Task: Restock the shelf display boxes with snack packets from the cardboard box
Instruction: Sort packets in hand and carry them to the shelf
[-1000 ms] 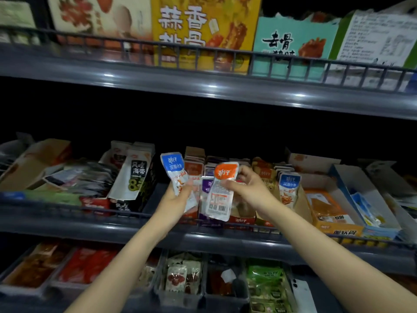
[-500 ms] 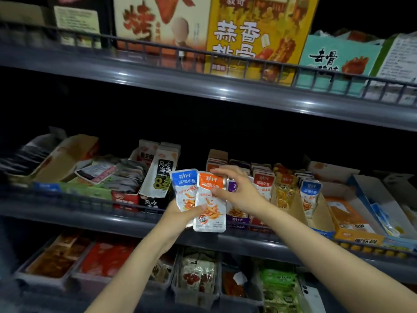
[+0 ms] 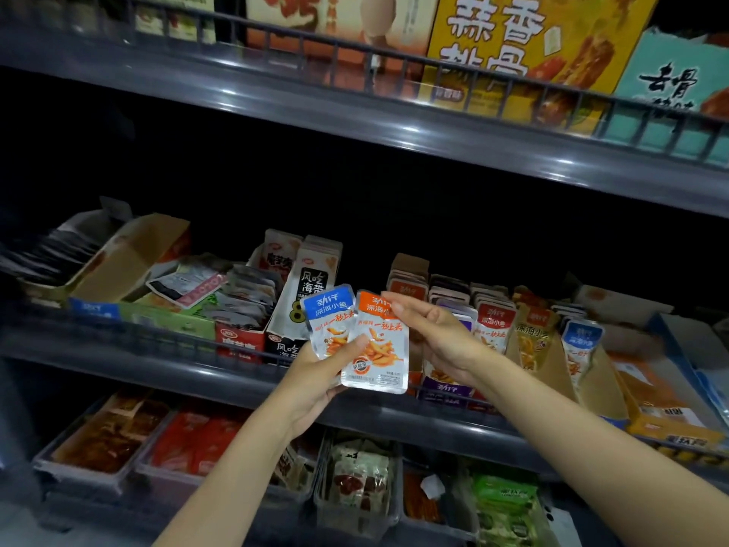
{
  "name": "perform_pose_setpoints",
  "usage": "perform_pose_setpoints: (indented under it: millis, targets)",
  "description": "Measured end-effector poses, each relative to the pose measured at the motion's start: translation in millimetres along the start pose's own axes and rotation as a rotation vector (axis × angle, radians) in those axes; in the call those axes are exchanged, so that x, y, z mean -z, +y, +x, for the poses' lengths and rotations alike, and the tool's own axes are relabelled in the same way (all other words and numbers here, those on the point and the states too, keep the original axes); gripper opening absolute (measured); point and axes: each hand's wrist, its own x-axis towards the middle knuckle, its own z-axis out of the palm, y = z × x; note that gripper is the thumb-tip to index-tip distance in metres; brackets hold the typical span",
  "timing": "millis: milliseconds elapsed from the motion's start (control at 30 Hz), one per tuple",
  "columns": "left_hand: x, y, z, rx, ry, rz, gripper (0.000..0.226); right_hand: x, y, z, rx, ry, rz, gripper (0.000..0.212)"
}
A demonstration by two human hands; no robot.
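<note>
Orange-topped fish packet: back-out a second ago, now face-out beside blue-topped fish packet; left hand fingers grip both. Right hand fingers touch orange top; pinching or not, cannot tell. Display boxes just behind; flavour-matching probably next.

Shelving: I see a grey metal rack of three tiers filling my view.
Upper shelf: glossy front lip, dark wire rail along it.
Middle shelf: same grey lip.
Behind: black shadow between tiers.
Light: dim, white glints on the lips.
</note>
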Motion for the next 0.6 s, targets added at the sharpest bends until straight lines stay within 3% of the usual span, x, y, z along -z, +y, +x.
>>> perform_pose_setpoints:
  millis: [200,367,467,600]
  targets:
    - [5.4,-3.5,13.8,0.021,-0.030,-0.019,0.029,11.8,3.7,12.5,-0.016,-0.032,0.092,0.031]
    - [2.3,-1.5,36.2,-0.049,-0.031,0.178,0.031,28.6,-15.9,24.1,0.084,-0.040,-0.246,0.047]
    - [-3.1,5.1,49.6,-0.108,-0.048,0.290,0.020,41.5,-31.4,33.8,0.131,-0.026,-0.396,0.044]
    - [0.2,3.0,70.5,-0.188,0.140,0.348,0.016,61.0,-54.7,47.8,0.250,0.112,-0.426,0.039]
